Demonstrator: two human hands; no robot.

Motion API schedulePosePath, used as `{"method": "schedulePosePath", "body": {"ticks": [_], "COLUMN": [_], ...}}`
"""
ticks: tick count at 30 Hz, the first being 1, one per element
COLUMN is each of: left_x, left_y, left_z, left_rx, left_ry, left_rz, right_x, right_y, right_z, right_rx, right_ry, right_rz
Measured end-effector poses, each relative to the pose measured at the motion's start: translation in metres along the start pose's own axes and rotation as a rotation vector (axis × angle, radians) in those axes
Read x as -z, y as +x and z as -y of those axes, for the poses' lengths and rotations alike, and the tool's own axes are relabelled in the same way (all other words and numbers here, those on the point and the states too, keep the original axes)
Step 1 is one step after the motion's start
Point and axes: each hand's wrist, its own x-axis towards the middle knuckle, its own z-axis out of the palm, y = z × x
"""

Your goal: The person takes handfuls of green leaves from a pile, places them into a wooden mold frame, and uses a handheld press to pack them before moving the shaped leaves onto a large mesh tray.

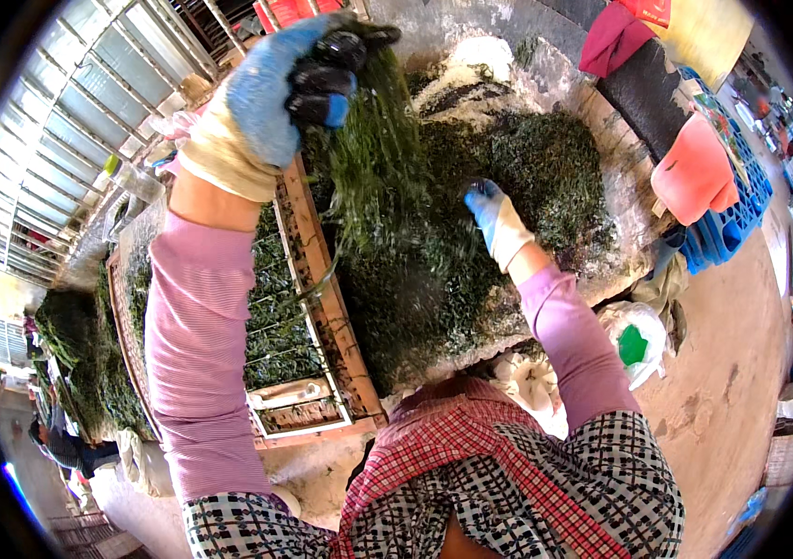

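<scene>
My left hand, in a cream and blue coated glove stained dark at the fingers, is raised high at the upper left. It is closed around a bunch of long green seaweed strands that hang down over a big pile of dark green seaweed. Loose bits and specks show in the air around the strands. My right hand, gloved the same way, is low over the middle of the pile. Its fingers look curled together; what they hold, if anything, is hidden. A white grainy heap lies at the pile's far side.
Left of the pile stands a wooden-framed rack with seaweed under its bars. A clear bottle is by the barred window. On the right are a pink cloth, a blue plastic crate and a white bucket.
</scene>
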Motion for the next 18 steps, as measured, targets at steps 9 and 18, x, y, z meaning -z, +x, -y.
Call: {"method": "schedulePosePath", "body": {"ticks": [9, 18], "left_x": [-0.024, -0.007], "left_y": [-0.011, 0.023], "left_z": [0.004, -0.080], "left_rx": [-0.194, -0.630], "left_ry": [0.318, 1.007], "left_rz": [-0.162, 0.132], "right_x": [-0.036, -0.087], "right_y": [-0.100, 0.000], "right_z": [0.077, 0.004], "right_rx": [1.415, 1.114], "right_ry": [-0.608, -1.352], "right_rz": [-0.169, -0.128]}}
